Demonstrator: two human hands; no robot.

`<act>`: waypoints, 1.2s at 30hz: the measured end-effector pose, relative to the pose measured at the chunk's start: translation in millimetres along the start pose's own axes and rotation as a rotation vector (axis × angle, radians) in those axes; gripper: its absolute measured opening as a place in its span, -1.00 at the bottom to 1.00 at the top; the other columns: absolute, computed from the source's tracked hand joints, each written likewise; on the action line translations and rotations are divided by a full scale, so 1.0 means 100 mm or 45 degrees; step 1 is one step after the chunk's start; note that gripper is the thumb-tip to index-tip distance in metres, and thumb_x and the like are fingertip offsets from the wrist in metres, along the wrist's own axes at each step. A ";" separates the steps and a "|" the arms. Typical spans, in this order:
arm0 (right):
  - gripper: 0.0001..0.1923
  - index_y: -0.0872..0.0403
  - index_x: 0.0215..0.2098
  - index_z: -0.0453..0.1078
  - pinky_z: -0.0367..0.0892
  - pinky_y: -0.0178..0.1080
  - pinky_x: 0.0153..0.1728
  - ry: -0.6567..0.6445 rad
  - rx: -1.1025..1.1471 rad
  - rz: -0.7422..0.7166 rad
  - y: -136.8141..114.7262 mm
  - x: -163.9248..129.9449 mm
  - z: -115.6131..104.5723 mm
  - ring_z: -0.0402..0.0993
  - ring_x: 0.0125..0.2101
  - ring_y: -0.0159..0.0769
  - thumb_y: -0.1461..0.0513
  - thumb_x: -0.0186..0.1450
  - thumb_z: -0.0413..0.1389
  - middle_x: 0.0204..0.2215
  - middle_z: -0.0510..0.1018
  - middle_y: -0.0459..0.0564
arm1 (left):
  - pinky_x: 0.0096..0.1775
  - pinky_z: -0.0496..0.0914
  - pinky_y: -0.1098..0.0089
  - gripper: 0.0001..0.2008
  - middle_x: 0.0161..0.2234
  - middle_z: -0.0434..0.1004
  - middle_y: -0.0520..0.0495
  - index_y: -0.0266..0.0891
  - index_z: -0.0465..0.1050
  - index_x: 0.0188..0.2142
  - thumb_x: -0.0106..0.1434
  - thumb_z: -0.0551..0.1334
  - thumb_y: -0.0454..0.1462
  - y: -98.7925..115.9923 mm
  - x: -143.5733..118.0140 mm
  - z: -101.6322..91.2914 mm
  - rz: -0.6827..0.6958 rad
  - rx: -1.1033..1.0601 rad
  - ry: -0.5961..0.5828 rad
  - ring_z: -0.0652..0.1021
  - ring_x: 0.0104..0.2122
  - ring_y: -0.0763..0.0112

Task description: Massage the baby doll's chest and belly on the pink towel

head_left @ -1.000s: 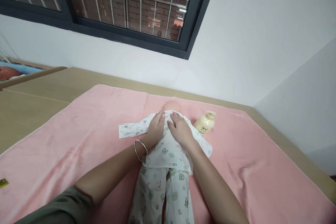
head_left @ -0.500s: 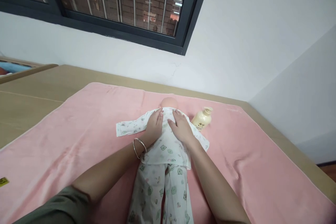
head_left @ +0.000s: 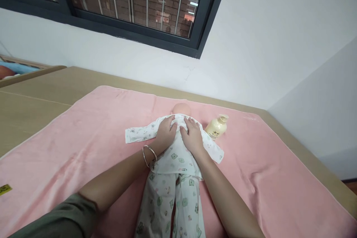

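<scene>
Baby doll in white printed top and trousers [head_left: 174, 163]: lies lengthwise on the pink fleece blanket [head_left: 83, 137] over the tan desk [head_left: 36, 100], head away from the viewer. Left hand [head_left: 165, 134], silver bangle at wrist, and right hand [head_left: 192, 136]: flat, fingers spread, side by side on the chest, gripping nothing. Since a second ago, hardly shifted; probably smoothing. Cream pump bottle [head_left: 216, 128]: just right of the doll.

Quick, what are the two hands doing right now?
Left hand: open, palm flat on the doll, on its chest.
Right hand: open, flat on the doll's chest beside the left; grips nothing.
</scene>
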State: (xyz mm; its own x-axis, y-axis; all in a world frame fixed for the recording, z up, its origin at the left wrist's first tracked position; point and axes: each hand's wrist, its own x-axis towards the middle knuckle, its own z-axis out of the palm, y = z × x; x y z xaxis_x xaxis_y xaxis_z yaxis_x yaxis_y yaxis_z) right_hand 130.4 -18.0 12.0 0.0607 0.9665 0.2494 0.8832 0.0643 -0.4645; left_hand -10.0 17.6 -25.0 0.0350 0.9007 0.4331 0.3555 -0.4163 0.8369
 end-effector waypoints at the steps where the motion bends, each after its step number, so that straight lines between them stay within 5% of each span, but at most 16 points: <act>1: -0.44 0.16 0.35 0.31 -0.11 0.07 0.42 0.014 0.005 0.002 -0.02 0.01 0.02 0.11 0.41 -0.03 0.10 0.46 -0.02 0.37 0.31 0.24 | 0.23 0.38 0.01 -0.62 0.08 0.59 -0.27 -0.28 0.47 0.11 0.42 0.05 -0.21 0.00 0.01 -0.01 0.012 0.015 0.002 0.55 0.12 0.08; 10: -0.47 0.22 0.26 0.39 0.01 -0.07 0.38 0.100 0.023 -0.031 -0.26 0.19 0.13 0.30 0.29 -0.07 0.21 0.38 -0.03 0.25 0.48 0.21 | 0.16 0.44 0.03 -0.59 0.04 0.62 -0.28 -0.26 0.50 0.06 0.48 -0.03 -0.15 -0.02 0.17 -0.12 0.026 0.070 0.020 0.59 0.06 0.08; 18: -0.56 0.16 0.10 0.50 0.33 -0.17 0.07 -0.106 -0.125 0.103 -0.29 0.31 -0.08 0.55 0.04 -0.04 0.16 0.43 -0.07 0.01 0.65 0.19 | 0.22 0.40 0.01 -0.63 0.05 0.62 -0.26 -0.28 0.50 0.05 0.37 0.04 -0.29 -0.11 0.10 -0.08 0.150 0.251 -0.014 0.56 0.09 0.08; 24: -0.44 0.25 0.27 0.36 0.13 -0.12 0.29 -0.179 -0.167 0.021 -0.09 0.29 -0.14 0.32 0.29 -0.04 0.05 0.50 -0.08 0.25 0.46 0.27 | 0.30 0.28 -0.08 -0.61 0.15 0.55 -0.34 -0.31 0.46 0.12 0.38 0.06 -0.28 -0.06 0.00 -0.02 0.323 0.484 -0.063 0.48 0.21 -0.01; 28: -0.40 0.38 0.36 0.22 0.01 -0.03 0.36 -0.212 -0.304 0.037 -0.19 0.14 -0.09 0.16 0.38 0.03 0.12 0.54 -0.18 0.34 0.31 0.40 | 0.32 0.24 -0.09 -0.55 0.22 0.46 -0.43 -0.40 0.40 0.18 0.39 0.07 -0.22 -0.11 0.11 -0.06 0.282 0.557 -0.175 0.42 0.27 -0.06; 32: -0.42 0.42 0.37 0.17 0.02 -0.01 0.36 -0.244 -0.349 -0.025 -0.39 -0.03 -0.10 0.13 0.40 0.06 0.20 0.52 -0.20 0.34 0.29 0.46 | 0.33 0.20 -0.14 -0.53 0.27 0.41 -0.43 -0.38 0.38 0.20 0.45 0.00 -0.17 -0.17 0.23 -0.10 0.220 0.562 -0.272 0.35 0.33 -0.07; 36: -0.48 0.31 0.29 0.30 0.15 -0.08 0.28 -0.258 -0.257 -0.049 -0.30 0.04 -0.18 0.29 0.31 0.00 0.22 0.51 -0.19 0.28 0.40 0.36 | 0.33 0.19 -0.11 -0.51 0.26 0.40 -0.51 -0.49 0.35 0.22 0.44 -0.04 -0.25 -0.07 0.05 -0.06 0.283 0.652 -0.227 0.35 0.33 -0.09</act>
State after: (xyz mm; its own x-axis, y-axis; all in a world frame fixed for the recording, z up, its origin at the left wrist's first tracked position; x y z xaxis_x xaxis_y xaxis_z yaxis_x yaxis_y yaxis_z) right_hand 112.5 -20.6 42.3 -0.0510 0.9956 0.0792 0.9591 0.0710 -0.2742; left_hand -17.9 24.6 -26.6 0.3012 0.8239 0.4800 0.7262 -0.5244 0.4444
